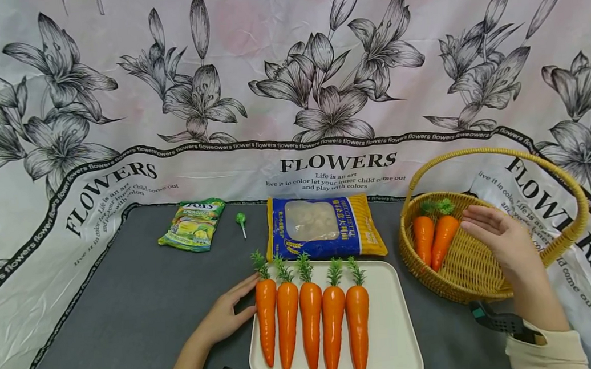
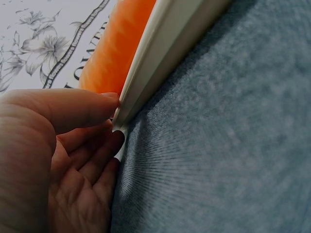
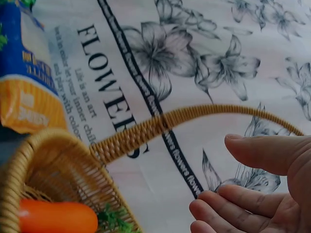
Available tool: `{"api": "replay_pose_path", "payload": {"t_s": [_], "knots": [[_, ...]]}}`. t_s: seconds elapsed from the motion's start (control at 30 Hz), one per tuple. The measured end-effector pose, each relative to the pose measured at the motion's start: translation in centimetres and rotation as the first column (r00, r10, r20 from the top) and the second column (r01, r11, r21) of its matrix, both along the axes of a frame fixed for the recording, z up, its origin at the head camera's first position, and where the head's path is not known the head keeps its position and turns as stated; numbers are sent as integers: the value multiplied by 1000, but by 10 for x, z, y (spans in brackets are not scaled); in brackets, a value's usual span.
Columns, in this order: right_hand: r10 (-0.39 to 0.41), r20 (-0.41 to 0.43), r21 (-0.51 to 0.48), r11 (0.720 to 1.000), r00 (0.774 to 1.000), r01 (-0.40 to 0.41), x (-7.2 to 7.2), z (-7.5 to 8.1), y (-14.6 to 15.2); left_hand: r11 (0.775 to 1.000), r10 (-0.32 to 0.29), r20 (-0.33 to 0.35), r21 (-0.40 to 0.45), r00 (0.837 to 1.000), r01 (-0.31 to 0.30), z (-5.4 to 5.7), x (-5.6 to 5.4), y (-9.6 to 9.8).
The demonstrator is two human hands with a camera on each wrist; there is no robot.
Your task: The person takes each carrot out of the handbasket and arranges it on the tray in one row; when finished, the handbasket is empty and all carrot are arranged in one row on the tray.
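My left hand [image 1: 225, 314] is at the left edge of a white tray [image 1: 390, 326], its fingers extended and its thumb tip at the rim [image 2: 127, 92]. Several orange carrots [image 1: 311, 320] with green tops lie side by side on that tray. Over the right part of a wicker basket [image 1: 452, 288] hovers my right hand [image 1: 499, 233], fingers fairly straight and nothing in them. Two carrots [image 1: 424, 238] lie at the left inside the basket, tops toward the back. The right wrist view shows the same hand [image 3: 257, 194] with thumb and fingers apart, near the basket's handle [image 3: 194, 112].
Behind the tray lies a blue and yellow pasta bag [image 1: 324, 228]. Further left are a green lollipop [image 1: 241, 219] and a green and yellow candy bag [image 1: 192, 226]. A flower-printed cloth [image 1: 222, 172] hangs along the back of the grey table [image 1: 129, 310]. The basket's tall handle arches above it.
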State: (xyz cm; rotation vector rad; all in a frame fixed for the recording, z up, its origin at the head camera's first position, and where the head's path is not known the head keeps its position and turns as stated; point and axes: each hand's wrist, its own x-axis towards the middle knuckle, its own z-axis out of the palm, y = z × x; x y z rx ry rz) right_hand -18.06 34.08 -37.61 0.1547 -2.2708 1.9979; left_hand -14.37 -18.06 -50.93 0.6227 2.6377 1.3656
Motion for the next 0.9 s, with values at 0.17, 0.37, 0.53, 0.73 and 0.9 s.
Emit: {"api": "replay_pose_path", "payload": {"t_s": [0.17,0.37,0.53,0.73,0.9], "knots": [[-89,106,238,969,990,62,-20,1,17,1000,-4,-3,4,1000,4,-1,-1,0],[-151,219,430,902,964,44,-42,-7,26,1000,-8,11,16,1000,8,-3,-1,1],[-134,256,440,898,957,9,-57,-15,34,1000,-4,20,11,1000,3,-3,-1,1],[-124,307,485,874,944,-43,-68,-31,44,1000,-5,27,3,1000,5,-2,0,2],[-113,363,482,872,925,-83,-73,-44,48,1000,-16,30,-5,999,16,0,0,3]]}}
